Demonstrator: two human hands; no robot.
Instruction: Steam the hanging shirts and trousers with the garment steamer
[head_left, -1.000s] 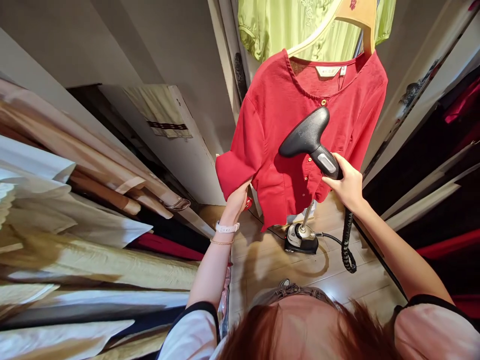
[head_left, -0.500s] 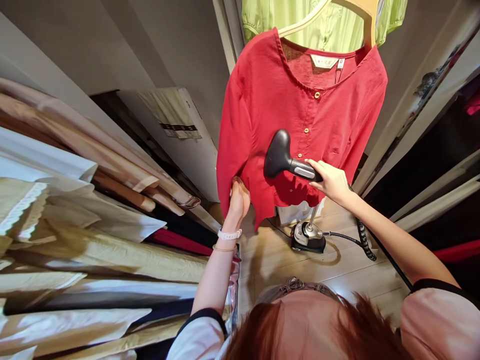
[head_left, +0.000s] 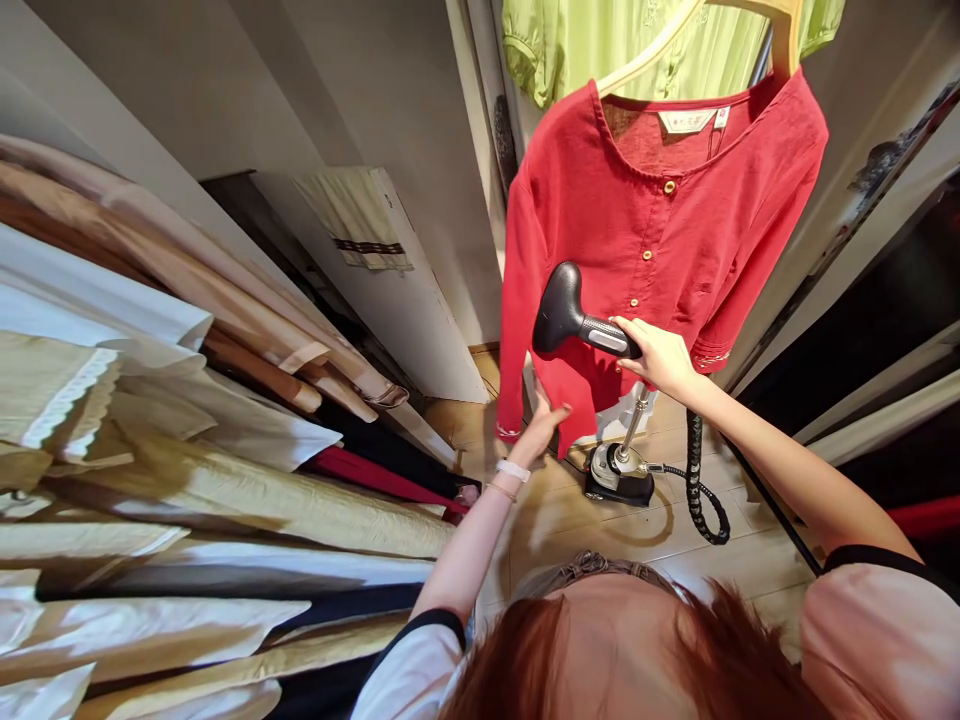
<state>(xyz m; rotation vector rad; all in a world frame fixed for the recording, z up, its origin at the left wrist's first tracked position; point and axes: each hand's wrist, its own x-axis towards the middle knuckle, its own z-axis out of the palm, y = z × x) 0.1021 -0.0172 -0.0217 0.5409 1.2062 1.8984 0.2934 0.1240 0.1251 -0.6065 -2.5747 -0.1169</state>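
A red buttoned blouse (head_left: 660,240) hangs on a wooden hanger (head_left: 780,30) in front of me. My right hand (head_left: 656,357) is closed round the handle of a black garment steamer head (head_left: 566,308), which rests against the blouse's lower front. My left hand (head_left: 544,428) is at the blouse's bottom hem, fingers spread, touching the cloth from below. The steamer's hose (head_left: 701,480) runs down from my right hand.
The steamer's base (head_left: 619,475) stands on the wooden floor under the blouse. A green garment (head_left: 592,45) hangs behind. Rows of beige, white and dark garments (head_left: 187,440) fill the left side. Dark racks (head_left: 885,330) stand on the right.
My left hand has let go of the blouse's sleeve and moved right to the bottom hem. The sleeve now hangs straight. The steamer head stays on the lower front.
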